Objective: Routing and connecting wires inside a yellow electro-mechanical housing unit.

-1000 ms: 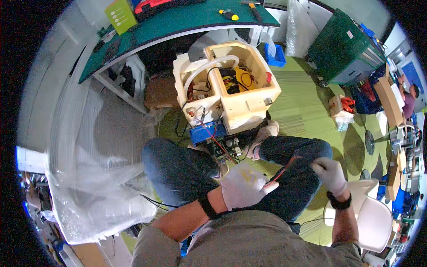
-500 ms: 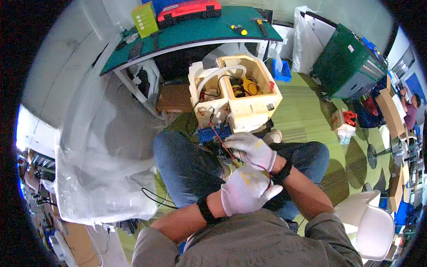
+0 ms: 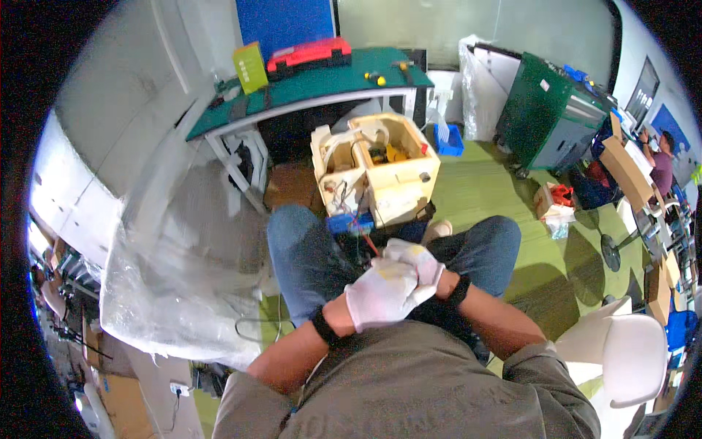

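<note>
Both my hands wear white gloves and are pressed together over my lap. My left hand (image 3: 382, 296) is curled, its back toward me. My right hand (image 3: 414, 260) lies against it on the far side, fingers bent. A thin red wire (image 3: 371, 245) runs from a blue block (image 3: 349, 222) into the spot where the two hands meet, and they close around it; the fingertips and the wire's end are hidden. Beyond the blue block, between my knees and the bench, stands an open cream-coloured housing (image 3: 401, 196) with a pale hose, dark cables and a yellow part inside.
A green-topped bench (image 3: 307, 89) bears a red toolbox (image 3: 311, 57), a green box (image 3: 251, 67) and hand tools. Plastic-wrapped goods (image 3: 183, 293) stand at left. To the right are a blue bin (image 3: 448, 140), a green cabinet (image 3: 552, 110) and a white chair (image 3: 635, 358). A person (image 3: 662, 164) is far right.
My hands have come closer together, the left moving up and the right drawing nearer to me. The view has shifted, and less of the red wire shows.
</note>
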The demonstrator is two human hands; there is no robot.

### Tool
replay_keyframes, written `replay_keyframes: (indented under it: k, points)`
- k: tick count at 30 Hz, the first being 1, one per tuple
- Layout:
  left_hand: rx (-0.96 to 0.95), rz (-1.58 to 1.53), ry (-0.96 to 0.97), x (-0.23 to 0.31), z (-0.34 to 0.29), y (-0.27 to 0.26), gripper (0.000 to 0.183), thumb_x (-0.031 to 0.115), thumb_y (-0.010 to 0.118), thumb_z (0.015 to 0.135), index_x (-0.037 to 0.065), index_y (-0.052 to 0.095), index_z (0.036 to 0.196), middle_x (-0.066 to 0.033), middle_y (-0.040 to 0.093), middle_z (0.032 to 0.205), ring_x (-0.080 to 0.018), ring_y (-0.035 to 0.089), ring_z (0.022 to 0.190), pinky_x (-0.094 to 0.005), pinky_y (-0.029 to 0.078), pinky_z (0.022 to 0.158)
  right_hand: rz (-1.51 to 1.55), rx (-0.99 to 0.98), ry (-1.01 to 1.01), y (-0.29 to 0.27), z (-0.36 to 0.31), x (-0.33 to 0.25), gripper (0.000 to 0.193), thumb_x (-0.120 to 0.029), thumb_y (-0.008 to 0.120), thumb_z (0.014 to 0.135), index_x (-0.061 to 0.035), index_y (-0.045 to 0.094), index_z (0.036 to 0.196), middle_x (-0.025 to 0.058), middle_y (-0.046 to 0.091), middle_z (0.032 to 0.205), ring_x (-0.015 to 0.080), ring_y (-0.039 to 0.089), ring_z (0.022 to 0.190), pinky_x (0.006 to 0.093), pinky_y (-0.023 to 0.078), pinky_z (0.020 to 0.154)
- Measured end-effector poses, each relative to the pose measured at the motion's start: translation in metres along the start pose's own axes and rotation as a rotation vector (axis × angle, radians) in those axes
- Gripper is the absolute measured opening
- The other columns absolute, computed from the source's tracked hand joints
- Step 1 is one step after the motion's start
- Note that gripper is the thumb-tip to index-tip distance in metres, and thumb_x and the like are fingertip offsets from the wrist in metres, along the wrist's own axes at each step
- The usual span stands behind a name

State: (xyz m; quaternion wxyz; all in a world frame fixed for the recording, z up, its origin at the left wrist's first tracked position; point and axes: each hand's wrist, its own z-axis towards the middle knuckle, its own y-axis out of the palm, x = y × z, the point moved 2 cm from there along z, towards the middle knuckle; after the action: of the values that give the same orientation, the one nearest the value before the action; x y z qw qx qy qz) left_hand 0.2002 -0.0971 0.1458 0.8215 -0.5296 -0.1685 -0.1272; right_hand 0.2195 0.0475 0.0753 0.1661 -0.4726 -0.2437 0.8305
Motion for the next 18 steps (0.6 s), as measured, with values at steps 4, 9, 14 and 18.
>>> replay_keyframes:
  k: [4, 9, 14, 18]
  points:
    - [-0.208, -0.111, -0.058, 0.001, -0.011, -0.012, 0.026, 0.026, 0.058, 0.093, 0.0, 0.059, 0.089, -0.0199, 0.061, 0.087, -0.0377, 0.06, 0.082, -0.0465, 0.047, 0.071, -0.132, -0.007, 0.183, -0.003, -0.014, 0.002, 0.02, -0.023, 0.065, 0.079, -0.0057, 0.06, 0.086, 0.0137, 0.057, 0.085, 0.0355, 0.06, 0.081, 0.0403, 0.05, 0.069]
    - [0.063, -0.034, 0.146, 0.025, -0.023, -0.048, 0.022, 0.024, 0.055, 0.096, 0.005, 0.061, 0.104, -0.017, 0.064, 0.099, -0.0338, 0.062, 0.093, -0.0416, 0.05, 0.076, -0.374, -0.028, 0.195, -0.032, -0.031, -0.077, 0.026, -0.031, 0.066, 0.087, -0.0062, 0.062, 0.087, 0.0143, 0.06, 0.084, 0.0344, 0.062, 0.077, 0.0402, 0.051, 0.067]
    - [-0.123, 0.047, -0.163, 0.03, -0.054, -0.083, 0.026, 0.032, 0.058, 0.093, 0.008, 0.065, 0.086, -0.0127, 0.064, 0.076, -0.0334, 0.064, 0.076, -0.0433, 0.051, 0.068, -0.415, -0.008, 0.189, -0.065, -0.08, -0.119, 0.035, -0.029, 0.075, 0.082, -0.0022, 0.056, 0.069, 0.0138, 0.051, 0.069, 0.0331, 0.055, 0.065, 0.0413, 0.043, 0.058]
    - [-0.027, 0.026, -0.049, 0.04, -0.073, -0.098, 0.03, 0.028, 0.069, 0.085, 0.006, 0.057, 0.069, -0.0113, 0.054, 0.064, -0.033, 0.058, 0.065, -0.0433, 0.045, 0.061, -0.356, -0.029, 0.269, -0.095, -0.106, -0.155, 0.039, -0.031, 0.08, 0.077, -0.0028, 0.053, 0.07, 0.0109, 0.049, 0.068, 0.0307, 0.053, 0.064, 0.0374, 0.043, 0.058]
